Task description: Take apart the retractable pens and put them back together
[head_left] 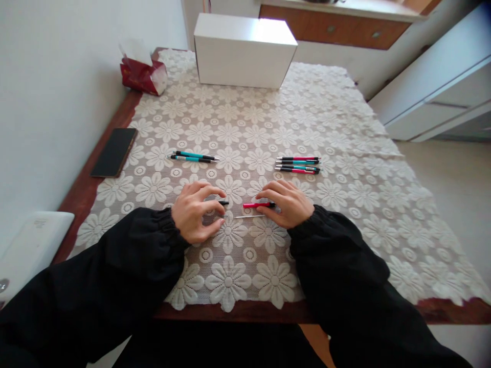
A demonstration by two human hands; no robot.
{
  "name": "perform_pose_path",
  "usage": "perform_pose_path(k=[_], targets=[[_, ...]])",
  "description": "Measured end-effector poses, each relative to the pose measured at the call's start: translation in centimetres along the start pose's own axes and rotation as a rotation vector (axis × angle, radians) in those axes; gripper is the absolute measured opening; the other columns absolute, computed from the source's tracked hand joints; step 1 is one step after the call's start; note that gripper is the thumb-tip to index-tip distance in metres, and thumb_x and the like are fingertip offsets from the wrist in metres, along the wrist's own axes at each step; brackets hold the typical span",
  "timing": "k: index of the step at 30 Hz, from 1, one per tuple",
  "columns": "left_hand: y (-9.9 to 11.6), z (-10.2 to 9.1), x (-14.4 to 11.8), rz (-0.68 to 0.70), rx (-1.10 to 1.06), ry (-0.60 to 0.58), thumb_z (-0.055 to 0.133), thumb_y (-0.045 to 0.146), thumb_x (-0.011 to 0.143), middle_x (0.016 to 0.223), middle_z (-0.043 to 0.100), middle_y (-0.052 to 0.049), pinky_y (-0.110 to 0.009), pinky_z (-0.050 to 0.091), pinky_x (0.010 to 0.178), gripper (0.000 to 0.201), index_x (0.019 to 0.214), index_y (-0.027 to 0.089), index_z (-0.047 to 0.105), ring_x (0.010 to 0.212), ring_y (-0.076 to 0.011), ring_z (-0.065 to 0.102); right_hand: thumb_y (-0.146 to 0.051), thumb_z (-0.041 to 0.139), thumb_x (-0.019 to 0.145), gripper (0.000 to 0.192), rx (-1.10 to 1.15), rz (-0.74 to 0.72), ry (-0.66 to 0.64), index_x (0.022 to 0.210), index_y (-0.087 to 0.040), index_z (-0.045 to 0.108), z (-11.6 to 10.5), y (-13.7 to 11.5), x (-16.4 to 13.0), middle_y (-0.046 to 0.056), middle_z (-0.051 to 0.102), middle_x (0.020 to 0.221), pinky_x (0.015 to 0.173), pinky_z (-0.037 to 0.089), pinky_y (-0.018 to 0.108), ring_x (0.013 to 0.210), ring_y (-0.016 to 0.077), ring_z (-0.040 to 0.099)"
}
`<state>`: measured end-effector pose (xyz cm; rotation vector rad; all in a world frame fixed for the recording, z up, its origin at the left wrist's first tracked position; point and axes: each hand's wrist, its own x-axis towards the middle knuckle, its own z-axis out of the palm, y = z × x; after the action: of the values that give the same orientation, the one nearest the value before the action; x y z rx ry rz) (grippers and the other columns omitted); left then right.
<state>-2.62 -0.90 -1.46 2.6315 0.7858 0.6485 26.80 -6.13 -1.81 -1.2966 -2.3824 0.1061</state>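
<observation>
We see a slim pink plastic pen barrel with a black end [258, 205] held just above the lace cloth, near the front middle of the table. Our right hand [287, 203] pinches it between thumb and curled fingers at its black end, the pink length pointing left toward the other hand. Just below it a thin whitish pen refill [249, 216] lies flat on the cloth, its right end running under the right hand. Our left hand [195, 210] is curled, fingertips pressed together on a small black pen piece [223, 203], which sticks out to the right and stands a little apart from the pink barrel's tip. Both forearms wear loose black sleeves [134, 255].

Farther back on the left lie two teal pens with black ends [194, 157], side by side and nearly touching. Farther back on the right lies a cluster of pink and teal pens [297, 165], packed close together, all lengthwise left to right. Everything rests on a white crocheted tablecloth with a flower pattern [345, 153] spread over a dark wooden table [82, 191]. On the bare wood at the left edge lies a black smartphone [114, 152], face up. At the far left corner stands a red tissue pack with a white tissue pulled up [142, 74], and beside it, at the far edge, a plain white rectangular cardboard box [243, 51].
</observation>
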Motion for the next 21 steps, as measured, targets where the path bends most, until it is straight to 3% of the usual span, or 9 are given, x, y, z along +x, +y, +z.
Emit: perform_pose_path(k=[5,12,21], targets=[[-0.3,0.3,-0.1,-0.009,-0.008,-0.006,0.072,0.029,0.083,0.119,0.071,-0.005,-0.053,0.046,0.103,0.006,0.080,0.024,0.075,0.117,-0.0302,0.057,-0.029,0.057,0.102,0.015,-0.009,-0.011,-0.030,0.098,-0.022,0.070,0.3,0.3,-0.2,0.006,0.071,0.096,0.081,0.043,0.036,0.089,0.0209,0.060],[-0.6,0.6,-0.3,-0.003,-0.029,0.014,0.074,0.029,0.081,0.118,0.072,-0.005,-0.052,0.045,0.103,0.005,0.084,0.024,0.075,0.117,-0.0295,0.057,-0.023,0.058,0.102,0.015,-0.091,-0.096,0.112,0.098,-0.026,0.072,-0.8,-1.4,0.3,0.003,0.072,0.090,0.082,0.041,0.036,0.085,0.0192,0.059],[-0.4,0.4,-0.2,-0.005,-0.053,-0.004,0.070,0.026,0.083,0.118,0.073,-0.005,-0.051,0.044,0.102,0.006,0.087,0.024,0.074,0.118,-0.0296,0.057,-0.025,0.062,0.099,0.011,-0.120,-0.097,0.137,0.098,-0.025,0.073,-1.8,-0.9,0.2,0.003,0.072,0.090,0.084,0.042,0.039,0.087,0.0210,0.059]])
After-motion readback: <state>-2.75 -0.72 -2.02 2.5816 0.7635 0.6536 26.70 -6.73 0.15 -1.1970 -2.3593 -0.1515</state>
